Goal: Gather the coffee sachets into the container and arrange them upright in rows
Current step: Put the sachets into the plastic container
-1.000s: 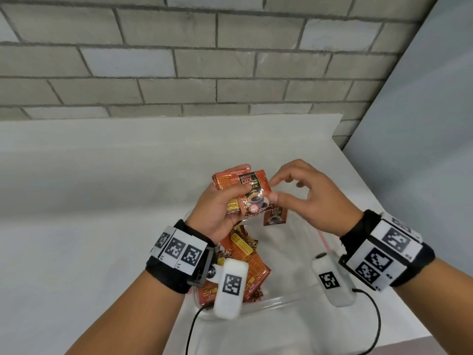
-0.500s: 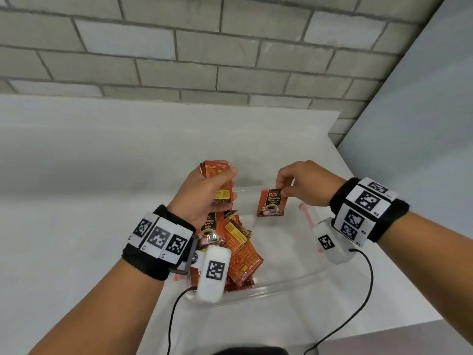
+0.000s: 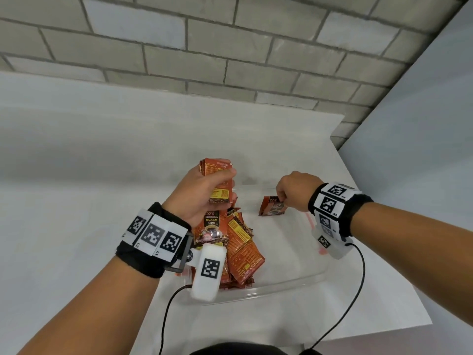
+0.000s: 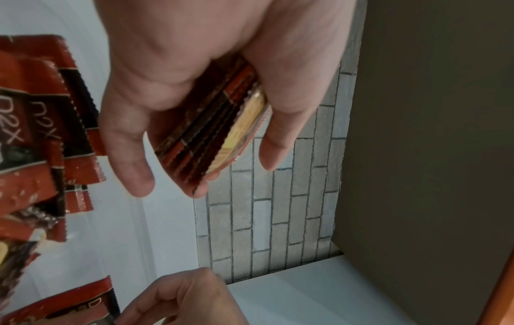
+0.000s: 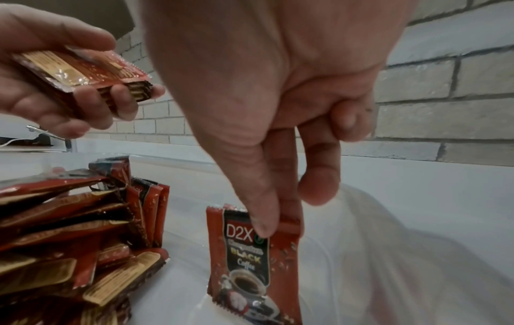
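A clear plastic container [image 3: 294, 280] sits on the white table. Its left side holds a loose heap of red coffee sachets [image 3: 238, 242] [image 5: 69, 230] [image 4: 36, 136]. My left hand [image 3: 202, 193] [image 4: 211, 123] grips a stack of several sachets [image 3: 217, 178] [image 4: 214, 132] [image 5: 83, 74] above that heap. My right hand [image 3: 294, 190] [image 5: 272, 220] pinches the top edge of a single sachet [image 3: 273, 207] [image 5: 250, 263] between thumb and forefinger. That sachet stands upright low in the container's far right part, and a second one seems to stand behind it.
The white table [image 3: 76, 201] ends at a grey brick wall [image 3: 230, 60] behind and a grey panel [image 3: 422, 124] on the right. Cables [image 3: 166, 316] run from both wrist units toward the table's near edge [image 3: 384, 331].
My hands have parted. The right hand took one sachet from the left hand's stack and lowered it into the container's far right part. The left hand kept the stack.
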`<state>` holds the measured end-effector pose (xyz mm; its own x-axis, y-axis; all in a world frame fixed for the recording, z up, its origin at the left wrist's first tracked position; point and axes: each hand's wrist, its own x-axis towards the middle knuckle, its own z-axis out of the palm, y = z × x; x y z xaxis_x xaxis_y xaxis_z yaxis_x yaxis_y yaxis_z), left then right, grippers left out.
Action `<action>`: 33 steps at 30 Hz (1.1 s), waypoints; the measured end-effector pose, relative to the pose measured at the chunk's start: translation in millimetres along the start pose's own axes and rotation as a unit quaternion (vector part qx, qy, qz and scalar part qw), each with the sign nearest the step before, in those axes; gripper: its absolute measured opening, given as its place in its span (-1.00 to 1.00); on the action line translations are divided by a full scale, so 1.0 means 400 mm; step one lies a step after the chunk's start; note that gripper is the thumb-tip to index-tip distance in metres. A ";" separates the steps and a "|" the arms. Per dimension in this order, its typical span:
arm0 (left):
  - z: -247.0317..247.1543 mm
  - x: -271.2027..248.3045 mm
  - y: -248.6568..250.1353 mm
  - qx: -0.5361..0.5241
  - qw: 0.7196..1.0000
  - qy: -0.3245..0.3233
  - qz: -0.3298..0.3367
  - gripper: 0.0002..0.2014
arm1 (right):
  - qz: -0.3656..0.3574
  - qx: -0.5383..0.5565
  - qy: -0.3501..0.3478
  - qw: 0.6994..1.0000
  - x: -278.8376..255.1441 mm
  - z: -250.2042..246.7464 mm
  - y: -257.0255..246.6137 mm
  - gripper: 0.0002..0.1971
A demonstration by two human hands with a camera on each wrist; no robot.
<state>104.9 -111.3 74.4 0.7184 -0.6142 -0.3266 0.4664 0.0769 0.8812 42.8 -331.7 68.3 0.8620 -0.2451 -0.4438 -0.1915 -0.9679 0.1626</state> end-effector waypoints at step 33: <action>-0.008 0.014 -0.014 -0.032 0.999 -0.001 -0.028 -0.85 | 0.020 -0.153 0.026 0.988 -0.034 -0.032 -0.073 -0.65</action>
<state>107.8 -112.8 66.7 0.6882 -0.6213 -0.3746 0.5385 0.0915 0.8376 42.8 -299.3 80.8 0.8806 -0.2722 -0.3879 -0.0823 -0.8939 0.4406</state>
